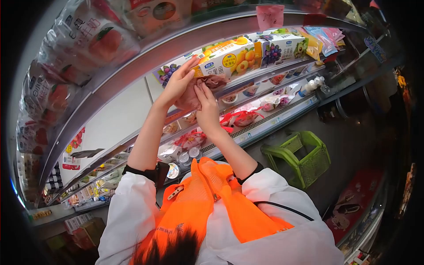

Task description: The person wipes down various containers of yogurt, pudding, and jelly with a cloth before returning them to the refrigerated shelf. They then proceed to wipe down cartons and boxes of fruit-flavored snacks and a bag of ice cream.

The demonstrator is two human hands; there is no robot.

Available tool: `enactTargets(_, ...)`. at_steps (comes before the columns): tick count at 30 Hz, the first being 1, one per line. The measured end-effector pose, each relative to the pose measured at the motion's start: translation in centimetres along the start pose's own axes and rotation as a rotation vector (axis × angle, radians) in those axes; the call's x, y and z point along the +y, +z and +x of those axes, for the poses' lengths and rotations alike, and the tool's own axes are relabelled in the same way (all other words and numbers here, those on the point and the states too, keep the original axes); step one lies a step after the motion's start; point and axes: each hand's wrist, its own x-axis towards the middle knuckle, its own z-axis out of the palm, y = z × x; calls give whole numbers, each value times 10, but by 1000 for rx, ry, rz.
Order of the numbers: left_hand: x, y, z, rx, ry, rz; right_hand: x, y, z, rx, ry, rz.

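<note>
My left hand (179, 84) is raised at the shelf, its fingers stretched up beside the left end of a yellow-and-white carton (229, 57) with apricots printed on it. A crumpled pinkish-brown cloth (187, 98) lies under and between both hands. My right hand (206, 104) presses its fingers together on this cloth, just below the carton. Right of the yellow carton stands a white carton (282, 49) with grapes printed on it. Another grape-printed carton (167, 74) shows partly behind my left hand.
Wrapped packs (95, 37) fill the upper left shelf. Cups and red bags (243, 118) sit on the lower shelf. A green basket (304, 161) stands on the floor at the right. The metal shelf edge (274, 125) runs diagonally before me.
</note>
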Motion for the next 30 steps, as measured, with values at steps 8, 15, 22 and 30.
enactTargets(8, -18, -34, -99, 64, -48, 172, -32, -5, 13, 297, 30, 307)
enactTargets(15, -11, -73, -167, 136, -237, -332, -89, 62, -25, 77, -15, 398)
enactTargets(22, -26, -153, -212, 448, -107, -559, -128, 128, -61, -352, -216, 313)
enactTargets(30, -70, -303, -274, 791, 211, 725, -99, 111, -70, -294, -29, 271)
